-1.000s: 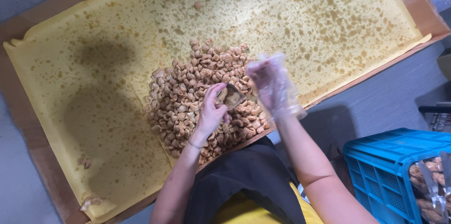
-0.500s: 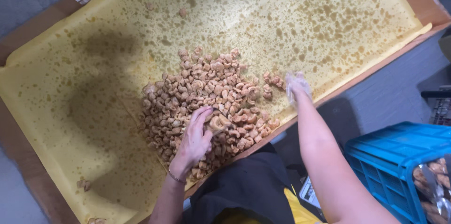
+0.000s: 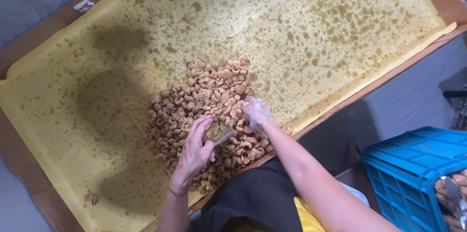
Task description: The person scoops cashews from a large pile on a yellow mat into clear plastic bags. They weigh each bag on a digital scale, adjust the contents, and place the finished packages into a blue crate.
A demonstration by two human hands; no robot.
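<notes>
The bare left hand (image 3: 195, 150) grips a small metal scoop (image 3: 217, 132) tilted into the heap of golden-brown fried snack pieces (image 3: 206, 103) on oil-spotted yellow paper (image 3: 316, 27), while the plastic-gloved right hand (image 3: 255, 112), fingers loosely cupped, rests on pieces just beside the scoop's mouth.

Left hand (image 3: 194, 151) gripping a small metal scoop (image 3: 217, 132) in a fried-snack pile (image 3: 204, 100), gloved right hand (image 3: 255, 112) resting on it, oil-spotted yellow paper (image 3: 316, 27), blue crate (image 3: 413, 173) nearby

**Open paper beyond my fingers, snacks under them**

The heap of fried snack pieces (image 3: 204, 110) crowds my fingertips on every side. Past them, the oil-spotted yellow paper (image 3: 316, 32) lies bare. Behind my right wrist, the blue crate (image 3: 413, 168) blocks the way.
</notes>
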